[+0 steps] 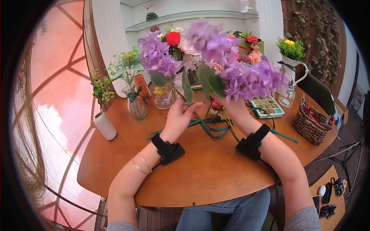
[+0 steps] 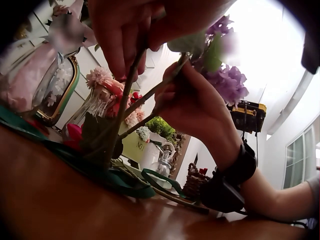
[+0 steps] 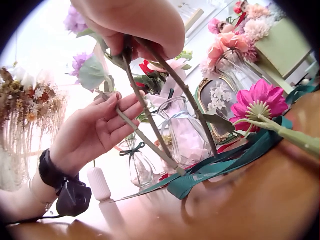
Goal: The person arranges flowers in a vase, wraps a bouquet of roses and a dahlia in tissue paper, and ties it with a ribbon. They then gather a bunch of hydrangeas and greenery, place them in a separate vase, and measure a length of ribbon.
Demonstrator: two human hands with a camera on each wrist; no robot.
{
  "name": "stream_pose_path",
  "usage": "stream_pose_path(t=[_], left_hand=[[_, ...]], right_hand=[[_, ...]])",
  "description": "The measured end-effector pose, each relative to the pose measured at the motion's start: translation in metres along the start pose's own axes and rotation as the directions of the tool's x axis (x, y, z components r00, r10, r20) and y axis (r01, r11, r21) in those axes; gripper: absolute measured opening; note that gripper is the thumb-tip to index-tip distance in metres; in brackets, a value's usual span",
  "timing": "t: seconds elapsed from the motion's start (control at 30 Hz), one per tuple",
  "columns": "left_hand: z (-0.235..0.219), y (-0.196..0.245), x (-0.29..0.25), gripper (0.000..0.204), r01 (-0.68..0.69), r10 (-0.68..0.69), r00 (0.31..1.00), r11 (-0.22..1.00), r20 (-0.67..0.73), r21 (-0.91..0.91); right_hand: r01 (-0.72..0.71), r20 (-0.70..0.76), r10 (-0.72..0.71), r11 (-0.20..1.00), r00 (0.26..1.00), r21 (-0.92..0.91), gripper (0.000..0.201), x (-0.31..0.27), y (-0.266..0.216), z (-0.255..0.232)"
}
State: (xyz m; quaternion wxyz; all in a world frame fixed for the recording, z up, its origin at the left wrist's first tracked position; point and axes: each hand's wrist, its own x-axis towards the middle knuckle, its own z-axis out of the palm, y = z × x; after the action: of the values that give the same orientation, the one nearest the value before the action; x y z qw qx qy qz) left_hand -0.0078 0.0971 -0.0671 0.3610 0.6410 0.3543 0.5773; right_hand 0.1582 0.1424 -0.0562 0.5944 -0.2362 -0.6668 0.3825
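In the head view my left hand (image 1: pixel 178 118) pinches the stem of a purple flower (image 1: pixel 160 57) between thumb and index finger; its other fingers look loosely extended in the right wrist view. My right hand (image 1: pixel 233 109), partly behind the blooms, grips stems of more purple flowers (image 1: pixel 250 79). Two brown stems (image 3: pixel 187 95) drop from my right hand (image 3: pixel 135 22) in the right wrist view, while the left hand's stem (image 3: pixel 145 139) slants toward them. Below the stems, dark green ribbon (image 1: pixel 216 133) lies looped on the table beside a magenta flower (image 3: pixel 259 105).
Glass vases, one with greenery (image 1: pixel 137 104), stand at the table's back left near a white vase (image 1: pixel 105 126). At the right are a compartment box (image 1: pixel 269 107), a wicker basket (image 1: pixel 311 125) and a glass bottle (image 1: pixel 286 96). Wooden tabletop (image 1: pixel 185 173) extends toward the lap.
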Motion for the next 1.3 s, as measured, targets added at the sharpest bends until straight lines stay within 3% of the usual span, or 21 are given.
stream_pose_path(t=[0.03,0.17,0.23,0.33,0.4,0.47,0.5,0.53,0.57,0.6,0.63,0.7,0.73,0.83,0.9,0.93,1.0,1.03,1.17,1.27,1.3], left_hand=[[0.0,-0.001,0.0,0.017,-0.024,0.024,1.0,1.0,0.004,-0.015],[0.005,0.011,-0.004,0.015,0.037,-0.048,0.996,0.99,0.078,0.139],[0.006,0.011,-0.005,0.019,0.001,-0.026,0.988,0.987,0.151,0.162],[0.002,-0.006,-0.003,0.024,-0.054,0.031,0.983,0.991,0.182,0.121],[0.009,-0.001,-0.006,0.024,-0.073,0.055,0.985,0.992,0.165,0.106],[0.015,0.009,-0.011,0.025,-0.092,0.078,0.986,0.992,0.148,0.091],[0.017,0.016,-0.014,0.029,-0.065,0.03,0.991,0.961,0.133,0.269],[0.018,0.019,-0.015,0.034,-0.035,-0.014,0.994,0.899,0.109,0.437],[0.018,0.019,-0.015,0.034,-0.035,-0.014,0.994,0.899,0.109,0.437],[0.018,0.019,-0.014,0.033,-0.107,0.045,0.988,0.891,0.148,0.441],[0.017,0.018,-0.013,0.033,-0.177,0.104,0.977,0.88,0.185,0.441],[0.015,0.018,-0.01,0.032,-0.157,0.1,0.98,0.917,0.17,0.368],[0.014,0.018,-0.008,0.03,-0.139,0.096,0.983,0.947,0.157,0.29],[0.007,0.027,-0.005,0.028,-0.04,0.002,0.973,0.987,0.23,0.158],[0.002,0.035,-0.004,0.026,0.024,-0.063,0.961,0.989,0.269,0.146],[0.0,0.039,-0.003,0.025,0.089,-0.128,0.943,0.987,0.309,0.137],[-0.002,0.044,-0.003,0.025,0.103,-0.145,0.938,0.984,0.316,0.145],[-0.004,0.045,-0.003,0.024,0.118,-0.163,0.932,0.981,0.324,0.153],[-0.006,0.047,-0.002,0.026,0.117,-0.163,0.917,0.982,0.364,0.146],[-0.006,0.045,-0.002,0.023,0.113,-0.145,0.946,0.986,0.291,0.124],[-0.008,0.041,0.0,0.022,0.113,-0.148,0.953,0.983,0.263,0.144]], right_hand=[[-0.046,-0.037,0.052,0.986,0.998,0.16,0.034,-0.005,-0.013,0.004],[0.043,-0.085,-0.032,0.99,0.996,0.135,0.031,-0.004,-0.01,0.005],[-0.119,-0.021,0.118,0.991,0.993,-0.062,0.029,-0.007,-0.01,0.004],[-0.006,0.127,0.038,0.97,0.991,-0.243,0.036,-0.007,0.002,0.006],[-0.007,0.119,0.044,0.956,0.992,-0.294,0.037,-0.012,-0.001,0.013],[0.109,0.143,-0.044,0.868,0.989,-0.484,0.025,-0.014,-0.004,0.014],[0.146,0.153,-0.073,0.827,0.985,-0.543,0.022,-0.015,-0.002,0.015],[0.405,0.181,-0.406,0.58,0.896,-0.707,0.016,-0.014,0.008,0.015],[0.543,0.278,-0.667,0.226,0.691,-0.809,0.011,-0.015,0.008,0.017],[0.542,0.277,-0.667,0.226,0.692,-0.809,0.011,-0.017,0.006,0.016],[0.496,0.32,-0.579,0.171,0.75,-0.852,0.01,-0.019,0.002,0.015],[0.453,0.352,-0.483,0.108,0.802,-0.885,0.009,-0.02,-0.006,0.016],[0.425,0.221,-0.401,0.544,0.889,-0.724,0.009,-0.018,-0.007,0.016],[0.157,0.127,-0.131,0.963,0.983,-0.219,0.014,-0.016,-0.027,0.013],[-0.023,0.122,0.008,0.992,0.993,0.124,0.022,-0.013,-0.027,0.013],[-0.023,0.122,0.007,0.992,0.992,0.124,0.022,-0.012,-0.028,0.012],[-0.187,0.305,0.094,0.937,0.948,0.294,0.024,-0.007,-0.028,0.006],[-0.212,0.359,0.105,0.939,0.927,0.272,0.024,-0.005,-0.028,0.003],[-0.227,0.33,0.114,0.917,0.937,0.328,0.025,-0.005,-0.036,0.002],[-0.103,0.163,0.055,0.947,0.985,0.305,0.027,0.001,-0.019,0.002],[0.03,-0.031,-0.021,0.945,0.999,0.326,0.028,0.001,-0.016,0.005]])
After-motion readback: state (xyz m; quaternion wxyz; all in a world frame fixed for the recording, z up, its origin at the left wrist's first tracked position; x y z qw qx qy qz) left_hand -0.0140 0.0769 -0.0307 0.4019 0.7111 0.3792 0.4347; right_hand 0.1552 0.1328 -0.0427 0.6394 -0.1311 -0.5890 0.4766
